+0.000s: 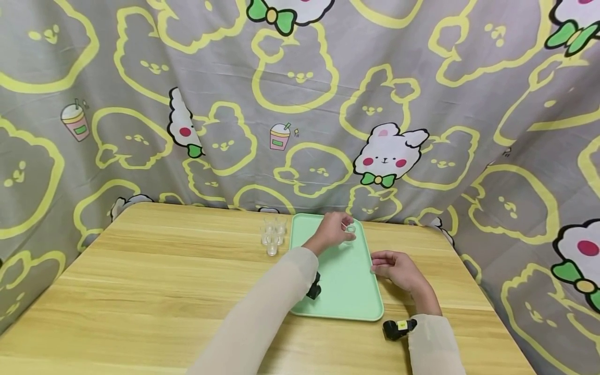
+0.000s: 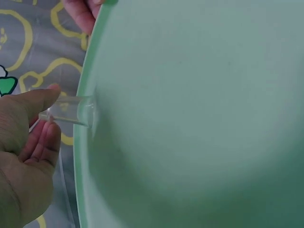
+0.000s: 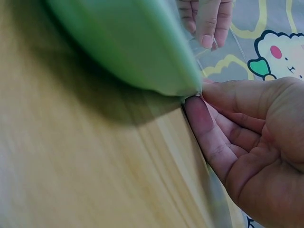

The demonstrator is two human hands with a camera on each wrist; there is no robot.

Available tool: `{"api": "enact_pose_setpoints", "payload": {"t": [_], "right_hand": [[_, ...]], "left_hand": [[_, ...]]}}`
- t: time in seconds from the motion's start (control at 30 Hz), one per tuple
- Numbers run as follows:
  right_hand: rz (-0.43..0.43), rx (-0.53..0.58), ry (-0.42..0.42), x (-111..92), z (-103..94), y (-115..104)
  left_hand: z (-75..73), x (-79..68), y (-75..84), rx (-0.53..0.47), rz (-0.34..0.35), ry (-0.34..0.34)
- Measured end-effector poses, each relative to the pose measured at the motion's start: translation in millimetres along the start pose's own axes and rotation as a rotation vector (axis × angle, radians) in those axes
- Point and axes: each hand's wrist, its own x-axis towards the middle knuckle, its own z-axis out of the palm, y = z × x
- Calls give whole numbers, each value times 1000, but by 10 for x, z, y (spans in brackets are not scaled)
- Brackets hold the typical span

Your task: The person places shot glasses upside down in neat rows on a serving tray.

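In the head view, my left hand [image 1: 330, 229] reaches over the far part of a light green tray [image 1: 338, 284]. Its thumb and fingers pinch a small clear shot glass [image 1: 350, 229], seen also in the left wrist view as a see-through cup [image 2: 71, 111] with one end close to the tray surface. Whether it touches the tray I cannot tell. At the tray's right edge is my right hand [image 1: 399, 269]; the right wrist view has its thumb and forefinger [image 3: 202, 116] pinching the tray's rim [image 3: 192, 85].
Left of the tray, several more clear shot glasses [image 1: 273, 237] stand grouped on the wooden table [image 1: 187, 271]. A patterned grey curtain [image 1: 323, 130] hangs behind the table. Black wrist devices [image 1: 397, 329] are worn at both sleeves.
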Motion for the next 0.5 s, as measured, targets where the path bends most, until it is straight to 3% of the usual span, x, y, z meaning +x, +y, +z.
{"api": "enact_pose_setpoints", "payload": {"t": [0.2, 0.5], "right_hand": [[13, -7, 15, -15, 12, 11], [3, -16, 13, -14, 11, 6]], "left_hand": [[-139, 1, 45, 21, 38, -23], [-470, -30, 34, 84, 78, -13]]}}
